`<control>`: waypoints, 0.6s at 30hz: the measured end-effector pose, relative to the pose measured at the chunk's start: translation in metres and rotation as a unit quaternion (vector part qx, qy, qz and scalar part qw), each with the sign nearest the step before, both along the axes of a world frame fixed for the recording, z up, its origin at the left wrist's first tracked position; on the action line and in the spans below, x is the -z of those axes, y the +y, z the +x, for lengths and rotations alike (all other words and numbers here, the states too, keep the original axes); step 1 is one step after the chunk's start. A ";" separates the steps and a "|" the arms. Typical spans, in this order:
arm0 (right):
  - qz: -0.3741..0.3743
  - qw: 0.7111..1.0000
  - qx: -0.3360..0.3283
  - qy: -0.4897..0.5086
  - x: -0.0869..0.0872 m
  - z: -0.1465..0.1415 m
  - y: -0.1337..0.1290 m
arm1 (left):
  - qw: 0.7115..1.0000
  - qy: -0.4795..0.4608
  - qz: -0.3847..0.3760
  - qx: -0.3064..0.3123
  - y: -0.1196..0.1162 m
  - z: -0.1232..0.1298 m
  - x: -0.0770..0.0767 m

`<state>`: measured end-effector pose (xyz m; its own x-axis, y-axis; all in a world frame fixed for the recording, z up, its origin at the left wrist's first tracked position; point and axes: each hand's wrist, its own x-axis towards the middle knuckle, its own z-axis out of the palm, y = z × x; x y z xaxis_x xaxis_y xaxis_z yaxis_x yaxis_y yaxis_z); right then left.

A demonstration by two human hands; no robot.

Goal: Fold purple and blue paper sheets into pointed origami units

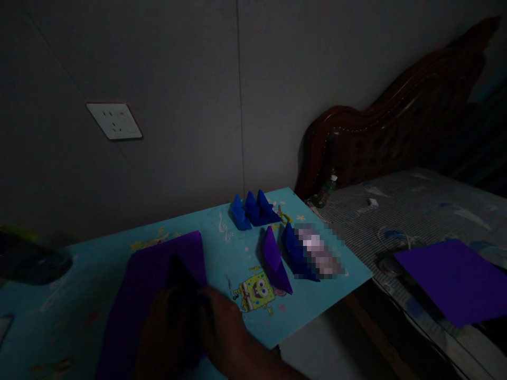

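Observation:
My left hand point(160, 332) and my right hand point(227, 327) are closed on a dark piece of folded paper point(181, 272), one at each side. A pointed tip of it sticks up above the fingers; its exact colour is lost in shadow. Beneath the hands lies a stack of purple paper point(166, 250) on the table. To the right of my right hand are a purple paper boat point(273, 258) and a dark blue paper boat point(297, 256). Farther back, several blue paper boats point(259, 211) stand together.
The blue table point(245, 253) has a cartoon print and meets a grey wall. Yellow-handled scissors point(285, 216) lie by the back boats, and a blurred-out item point(319, 250) sits near the right edge. Beyond are a bed with a bottle point(328, 190) and a purple sheet point(455, 279).

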<state>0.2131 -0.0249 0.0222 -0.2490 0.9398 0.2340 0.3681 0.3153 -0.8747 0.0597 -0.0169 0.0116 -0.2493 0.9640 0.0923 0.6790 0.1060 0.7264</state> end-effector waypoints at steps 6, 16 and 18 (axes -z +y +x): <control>0.098 0.994 0.001 -0.039 0.028 -0.007 0.001 | 0.996 0.042 -0.077 -0.016 0.009 -0.005 -0.017; 0.152 0.988 0.010 0.024 0.015 -0.016 -0.013 | 0.997 -0.015 -0.077 -0.025 0.003 -0.023 -0.017; 0.146 0.989 0.026 0.019 0.017 -0.019 -0.015 | 0.998 -0.024 -0.051 -0.015 0.000 -0.029 -0.016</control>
<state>0.1941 -0.0399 0.0055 -0.1880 0.8416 0.5063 0.3583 0.5387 -0.7625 0.0302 -0.0166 0.0275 -0.2796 0.9600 -0.0180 0.6388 0.1999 0.7429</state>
